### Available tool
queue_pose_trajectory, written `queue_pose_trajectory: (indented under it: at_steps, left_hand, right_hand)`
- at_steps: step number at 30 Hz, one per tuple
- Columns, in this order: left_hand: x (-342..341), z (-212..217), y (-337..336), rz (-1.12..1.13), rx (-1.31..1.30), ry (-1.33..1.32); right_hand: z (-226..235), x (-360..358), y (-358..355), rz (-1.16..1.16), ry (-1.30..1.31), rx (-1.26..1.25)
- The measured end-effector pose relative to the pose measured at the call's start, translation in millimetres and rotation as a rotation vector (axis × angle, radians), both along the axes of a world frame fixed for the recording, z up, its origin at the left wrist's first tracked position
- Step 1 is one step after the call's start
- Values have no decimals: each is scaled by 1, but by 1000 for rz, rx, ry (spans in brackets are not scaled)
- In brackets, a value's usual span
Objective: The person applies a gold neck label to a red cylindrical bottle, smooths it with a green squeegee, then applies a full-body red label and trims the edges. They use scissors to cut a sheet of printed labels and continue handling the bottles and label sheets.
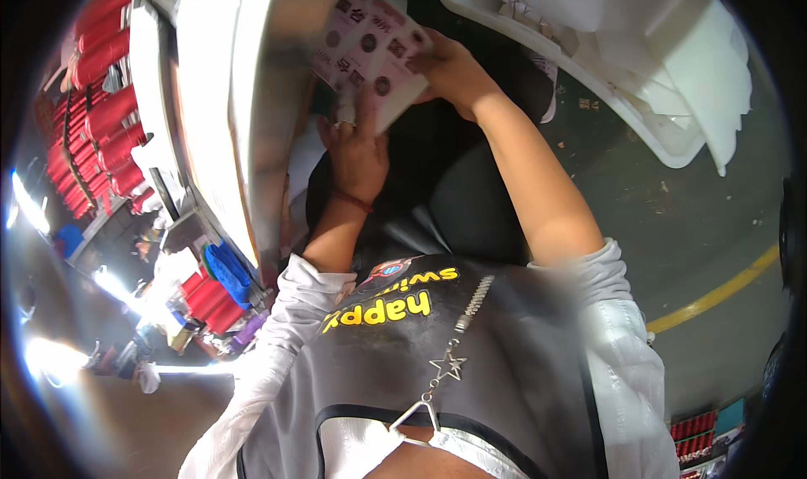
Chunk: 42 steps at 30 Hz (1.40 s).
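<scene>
A pink printed sheet (370,46) with dark square codes and round marks is held up in front of me, beyond my lap. Its lower corner is pale and looks thick, so I cannot tell if it is one sheet or a stack. Around its right edge, the fingers of my right hand (458,76) are closed. My left hand (357,147), with a ring and a dark red wrist cord, has its fingers against the near edge of the sheet. The left thumb is partly hidden.
Close on my left is a pale table edge (227,101). A white plastic tub (588,88) with loose white paper stands on the dark floor at the far right. Red bundles (109,101) and a blue item (225,273) lie beyond the table. A yellow line (714,290) crosses the floor.
</scene>
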State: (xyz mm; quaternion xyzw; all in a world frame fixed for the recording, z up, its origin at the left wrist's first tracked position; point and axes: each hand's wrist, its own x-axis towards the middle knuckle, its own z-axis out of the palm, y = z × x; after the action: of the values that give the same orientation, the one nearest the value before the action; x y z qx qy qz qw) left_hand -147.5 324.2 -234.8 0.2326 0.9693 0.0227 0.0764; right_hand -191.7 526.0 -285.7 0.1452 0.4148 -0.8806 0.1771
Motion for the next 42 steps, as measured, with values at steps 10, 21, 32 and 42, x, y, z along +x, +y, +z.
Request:
queue_pose_trajectory:
  at_steps: [10,21,32,42]
  left_hand:
    - [74,30,-51,1340,1430,-641]
    - [93,45,-66,988,1686,-992]
    - [101,84,-104,290,1759,-1143]
    - [123,178,-139,189,1972,-925]
  right_hand:
    - [32,116,118,-114,-76,-67]
    - [144,230,213,-286,129,216]
    - [170,240,208,-337,346,406]
    - [195,168,141,-204,427,248]
